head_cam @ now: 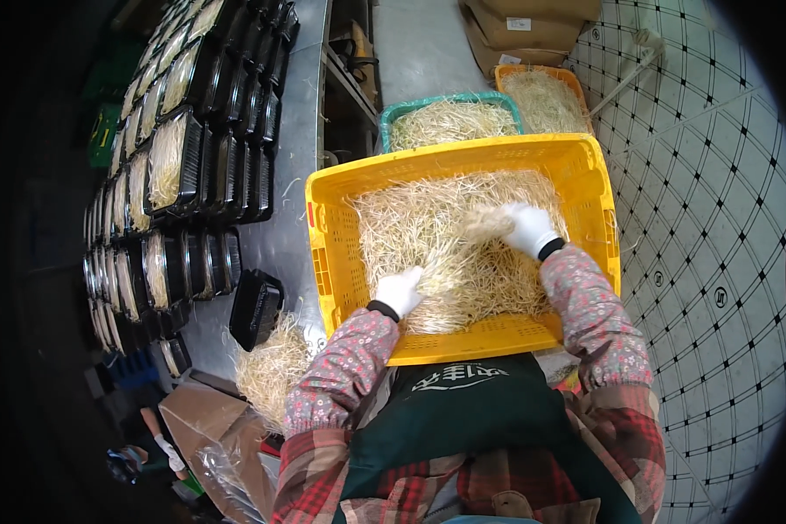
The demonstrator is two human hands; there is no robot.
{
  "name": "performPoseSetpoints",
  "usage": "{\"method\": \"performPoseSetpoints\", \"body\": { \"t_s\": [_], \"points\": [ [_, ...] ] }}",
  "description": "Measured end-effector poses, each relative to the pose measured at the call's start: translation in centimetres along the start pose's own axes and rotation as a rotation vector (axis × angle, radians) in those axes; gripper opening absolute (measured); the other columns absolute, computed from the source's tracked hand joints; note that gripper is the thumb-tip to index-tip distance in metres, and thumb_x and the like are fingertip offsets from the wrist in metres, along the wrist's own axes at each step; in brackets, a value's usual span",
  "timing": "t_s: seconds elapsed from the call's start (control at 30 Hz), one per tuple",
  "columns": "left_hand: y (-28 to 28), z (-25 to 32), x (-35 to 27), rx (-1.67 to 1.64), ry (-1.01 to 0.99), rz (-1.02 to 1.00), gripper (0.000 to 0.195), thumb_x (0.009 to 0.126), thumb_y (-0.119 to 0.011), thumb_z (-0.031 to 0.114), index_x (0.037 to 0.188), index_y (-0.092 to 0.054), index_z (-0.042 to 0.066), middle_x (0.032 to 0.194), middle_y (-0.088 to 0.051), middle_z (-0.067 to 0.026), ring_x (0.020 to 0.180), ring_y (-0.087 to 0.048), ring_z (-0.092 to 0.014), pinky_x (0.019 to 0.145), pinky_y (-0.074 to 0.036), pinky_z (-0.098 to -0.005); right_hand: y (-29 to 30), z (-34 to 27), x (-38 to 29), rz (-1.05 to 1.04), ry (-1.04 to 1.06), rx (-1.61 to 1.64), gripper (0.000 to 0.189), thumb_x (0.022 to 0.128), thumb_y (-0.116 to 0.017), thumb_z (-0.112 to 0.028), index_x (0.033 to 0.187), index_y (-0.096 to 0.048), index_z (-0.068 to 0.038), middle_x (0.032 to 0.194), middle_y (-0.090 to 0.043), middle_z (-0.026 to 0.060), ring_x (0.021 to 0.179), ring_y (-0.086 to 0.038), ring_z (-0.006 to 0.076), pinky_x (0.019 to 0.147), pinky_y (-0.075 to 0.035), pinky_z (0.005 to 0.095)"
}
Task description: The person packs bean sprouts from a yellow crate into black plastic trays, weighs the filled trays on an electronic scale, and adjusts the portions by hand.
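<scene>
In front of me a yellow plastic crate (452, 157) holds a thick layer of pale bean sprouts (426, 203). My left hand (398, 293), in a white glove, grips a bunch of sprouts (444, 268) over the crate's near left part. Further right, my gloved right hand (527, 228) is closed around another sprout bunch (488, 223), whose strands point left. Both bunches hang just over the layer, and their ends blend into it. The fingertips of both hands are partly hidden by strands.
Stacked black plastic trays (170, 164) of sprouts fill the metal table (298, 118) at left. An empty black tray (257, 309) leans by a sprout heap (272, 367). Beyond the crate stand a teal basket (452, 98) and an orange crate (576, 85). Another person's gloved hand (169, 452) shows lower left.
</scene>
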State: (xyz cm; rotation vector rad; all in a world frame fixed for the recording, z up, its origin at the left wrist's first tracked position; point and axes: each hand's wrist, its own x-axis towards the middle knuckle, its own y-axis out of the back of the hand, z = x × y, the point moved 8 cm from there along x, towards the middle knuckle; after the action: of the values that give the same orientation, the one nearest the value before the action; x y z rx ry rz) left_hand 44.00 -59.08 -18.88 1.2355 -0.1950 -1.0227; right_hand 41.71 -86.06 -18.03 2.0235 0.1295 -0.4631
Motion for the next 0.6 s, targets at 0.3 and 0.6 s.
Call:
{"method": "performPoseSetpoints", "body": {
  "t_s": [0.3,0.6],
  "points": [
    [1.8,1.7,-2.0,0.005,-0.117,-0.070,0.077,0.074,-0.076,0.047,0.139,-0.049,0.017,0.123,-0.059,-0.0119,0.112,-0.058,-0.030,0.090,-0.050,-0.0399,-5.0,-10.8,2.1,-0.180,0.312,-0.214,0.098,0.065,-0.083,-0.045,0.146,-0.037,-0.016,0.145,-0.044,0.0149,0.126,-0.049,0.0340,0.098,-0.044,0.0519],
    [-0.1,-3.1,6.5,-0.179,0.184,-0.046,0.134,0.053,-0.091,0.038,0.155,-0.009,0.012,0.156,-0.019,-0.0232,0.139,-0.030,-0.042,0.112,-0.034,-0.0450,-7.4,-6.9,0.8,-0.212,0.128,-0.228,0.122,0.062,-0.089,-0.038,0.153,-0.014,-0.004,0.154,-0.032,0.0195,0.140,-0.033,0.0375,0.112,-0.028,0.0548]
  ]
}}
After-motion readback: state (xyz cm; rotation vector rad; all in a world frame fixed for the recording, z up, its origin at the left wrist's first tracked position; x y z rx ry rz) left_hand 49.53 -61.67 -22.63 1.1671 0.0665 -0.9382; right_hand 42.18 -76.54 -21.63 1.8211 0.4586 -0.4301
